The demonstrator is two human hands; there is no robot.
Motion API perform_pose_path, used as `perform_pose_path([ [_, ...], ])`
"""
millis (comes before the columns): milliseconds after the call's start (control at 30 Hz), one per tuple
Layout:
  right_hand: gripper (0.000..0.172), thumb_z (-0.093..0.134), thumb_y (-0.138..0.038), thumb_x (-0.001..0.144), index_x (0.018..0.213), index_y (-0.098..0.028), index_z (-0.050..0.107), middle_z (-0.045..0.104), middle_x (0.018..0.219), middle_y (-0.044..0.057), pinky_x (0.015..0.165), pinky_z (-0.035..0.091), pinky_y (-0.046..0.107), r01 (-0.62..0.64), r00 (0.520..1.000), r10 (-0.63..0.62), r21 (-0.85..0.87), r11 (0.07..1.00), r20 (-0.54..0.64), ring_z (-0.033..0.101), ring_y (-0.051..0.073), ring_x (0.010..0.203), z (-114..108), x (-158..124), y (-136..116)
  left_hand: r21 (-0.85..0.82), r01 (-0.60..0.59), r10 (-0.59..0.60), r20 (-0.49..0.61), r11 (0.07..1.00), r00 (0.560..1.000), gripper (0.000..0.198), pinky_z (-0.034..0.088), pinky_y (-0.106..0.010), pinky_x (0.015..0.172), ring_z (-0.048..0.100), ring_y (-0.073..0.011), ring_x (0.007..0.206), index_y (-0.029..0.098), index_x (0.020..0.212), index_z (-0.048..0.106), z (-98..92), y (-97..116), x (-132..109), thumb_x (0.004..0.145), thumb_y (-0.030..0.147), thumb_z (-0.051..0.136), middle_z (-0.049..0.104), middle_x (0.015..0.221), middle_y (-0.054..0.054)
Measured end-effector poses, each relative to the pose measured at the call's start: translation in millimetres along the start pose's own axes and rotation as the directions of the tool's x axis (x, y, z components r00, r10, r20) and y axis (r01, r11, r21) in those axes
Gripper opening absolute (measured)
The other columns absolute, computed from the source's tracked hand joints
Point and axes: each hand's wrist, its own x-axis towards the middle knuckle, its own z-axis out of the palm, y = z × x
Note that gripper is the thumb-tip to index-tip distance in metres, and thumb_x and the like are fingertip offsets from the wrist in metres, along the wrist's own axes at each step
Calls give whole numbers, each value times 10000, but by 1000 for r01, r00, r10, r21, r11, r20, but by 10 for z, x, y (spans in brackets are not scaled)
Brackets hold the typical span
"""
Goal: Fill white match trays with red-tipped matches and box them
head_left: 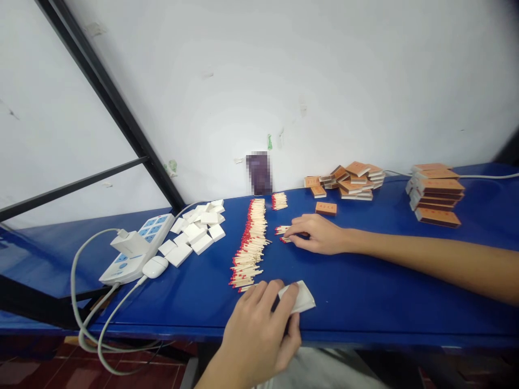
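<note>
My left hand [261, 329] rests at the near edge of the blue table [365, 292], fingers curled on a small white matchbox tray [303, 298]. Further back, my right hand [316, 233] lies on the table with its fingers closed on a small bunch of red-tipped matches [284, 232]. A long row of matches [250, 243] runs between the hands, and a smaller bundle of matches [279, 201] lies behind it.
A heap of white inner trays [198, 229] sits left of the matches. Orange matchbox sleeves [352, 181] and a stack of sleeves [438, 200] lie at the back right, with one loose sleeve [326, 208]. A white power strip [138, 246] with cables occupies the left end.
</note>
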Motion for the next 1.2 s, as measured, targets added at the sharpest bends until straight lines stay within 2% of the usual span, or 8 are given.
perform_pose_path([
  [100,271,488,-247,943,1021,-186,740,693,827,47,684,380,284,17,1000,-17,17,1000,18,580,152,700,-2,-2,4,-2,4,-4,-1,1000,1000,392,554,-435,783,612,-281,930,150,1310,516,5,2,1,932,217,438,616,1114,-123],
  [933,242,495,-262,917,907,-173,720,670,741,30,641,351,265,0,1000,0,18,1000,-6,539,136,624,4,5,6,-3,7,-7,4,1000,1000,402,554,-432,776,609,-288,947,152,1327,505,10,-9,-9,938,227,435,613,1119,-124],
  [1100,217,500,-248,897,786,-165,667,627,681,16,611,312,268,-69,996,66,-48,996,-65,499,128,593,22,4,-1,-7,11,-11,8,1000,1000,400,558,-436,765,610,-289,938,150,1322,506,1,-14,2,934,220,437,614,1114,-122],
  [1200,233,497,-258,900,719,-171,617,584,633,1,598,292,269,-59,997,56,-45,997,-48,464,122,565,24,7,-8,-3,6,-6,4,1000,1000,401,558,-437,771,610,-286,934,145,1319,507,5,-11,2,932,219,438,613,1116,-125],
])
